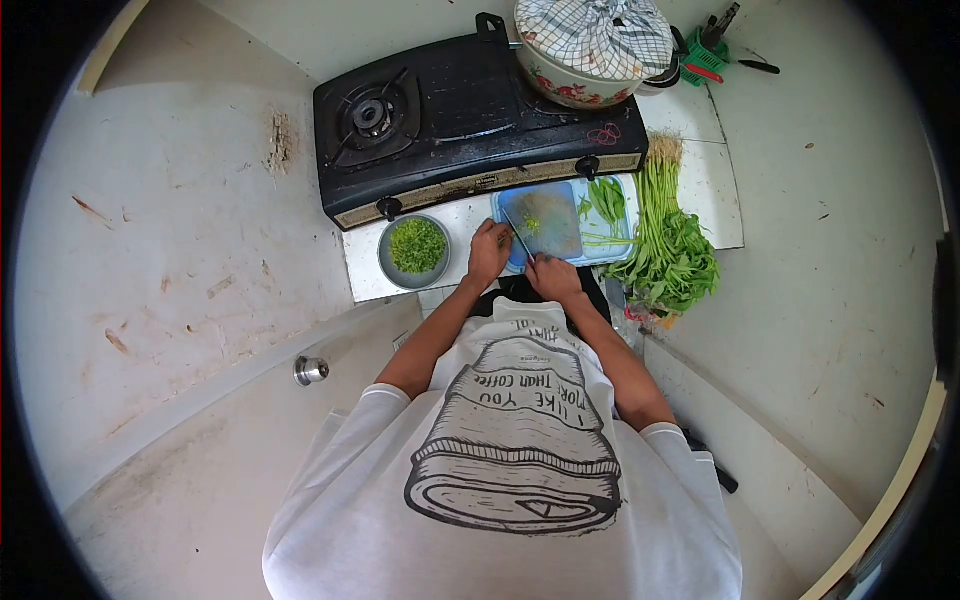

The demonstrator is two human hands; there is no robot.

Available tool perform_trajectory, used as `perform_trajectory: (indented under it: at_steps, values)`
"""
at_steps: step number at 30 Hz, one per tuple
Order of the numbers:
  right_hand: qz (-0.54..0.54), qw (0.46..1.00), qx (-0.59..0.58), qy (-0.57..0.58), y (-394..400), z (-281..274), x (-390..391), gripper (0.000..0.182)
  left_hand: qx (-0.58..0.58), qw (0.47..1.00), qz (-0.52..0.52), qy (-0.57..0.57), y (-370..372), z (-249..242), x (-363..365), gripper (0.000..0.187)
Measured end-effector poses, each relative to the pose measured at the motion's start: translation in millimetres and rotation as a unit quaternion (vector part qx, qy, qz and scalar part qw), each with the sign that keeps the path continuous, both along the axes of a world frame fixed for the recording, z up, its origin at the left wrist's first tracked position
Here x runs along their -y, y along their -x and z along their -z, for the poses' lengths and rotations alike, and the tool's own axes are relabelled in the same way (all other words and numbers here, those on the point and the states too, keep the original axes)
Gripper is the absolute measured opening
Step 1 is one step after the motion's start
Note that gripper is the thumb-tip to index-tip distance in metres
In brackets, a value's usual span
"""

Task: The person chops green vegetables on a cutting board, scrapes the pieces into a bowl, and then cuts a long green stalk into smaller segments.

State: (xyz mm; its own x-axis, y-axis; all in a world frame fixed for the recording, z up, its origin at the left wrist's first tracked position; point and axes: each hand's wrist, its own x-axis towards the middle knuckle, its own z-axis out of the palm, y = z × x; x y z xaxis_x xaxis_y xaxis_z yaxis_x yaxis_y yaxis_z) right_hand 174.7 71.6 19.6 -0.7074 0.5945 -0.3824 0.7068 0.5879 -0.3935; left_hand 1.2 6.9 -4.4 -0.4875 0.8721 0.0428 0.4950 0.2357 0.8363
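My right hand (552, 277) is wrapped round the handle of a knife (519, 236) at the near edge of a blue cutting board (560, 225). The blade slants up and left across the board. My left hand (489, 250) is at the board's left edge, close beside the blade, with its fingers curled; whatever they may hold is hidden. A small heap of chopped greens (532, 224) lies on the board, right of the blade. Left of my left hand, a grey bowl (384, 262) holds finely chopped greens (417, 246).
The board rests in a light blue tray (625, 240) with loose leaves (606, 200). A bundle of leafy stems (660, 225) lies to the right. Behind stands a black gas stove (470, 125) bearing a cloth-covered pot (575, 88). A green basket (706, 66) holds utensils.
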Motion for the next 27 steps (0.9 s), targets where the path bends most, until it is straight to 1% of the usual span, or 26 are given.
perform_trajectory:
  at_steps: [5, 8, 11, 14, 20, 23, 27]
  values:
    - [-0.01, 1.0, -0.02, -0.004, -1, 6, 0, 0.046, 0.005, 1.0, 0.013, -0.007, 1, -2, 1, 0.01]
    - [0.0, 1.0, -0.027, 0.003, 9, 4, -2, 0.046, 0.003, 1.0, 0.009, 0.007, 0, -4, 1, 0.011]
    - [-0.016, 0.999, -0.037, -0.008, 13, 14, -4, 0.043, -0.001, 1.0, 0.011, -0.003, -1, -5, 2, 0.012]
    - [-0.004, 1.0, -0.025, -0.003, 14, 7, -4, 0.043, -0.015, 1.0, 0.013, -0.009, -2, -3, 4, 0.014]
    - [-0.002, 0.999, -0.033, -0.019, 8, 20, -2, 0.044, 0.02, 1.0, -0.004, -0.004, -3, -9, 3, 0.015]
    - [-0.008, 0.999, -0.03, -0.022, 2, 4, 2, 0.045, 0.015, 1.0, -0.001, -0.007, -2, -6, 4, 0.014]
    - [0.0, 1.0, -0.031, -0.007, 6, 9, -1, 0.047, 0.008, 1.0, 0.011, -0.007, 0, -6, 4, 0.013]
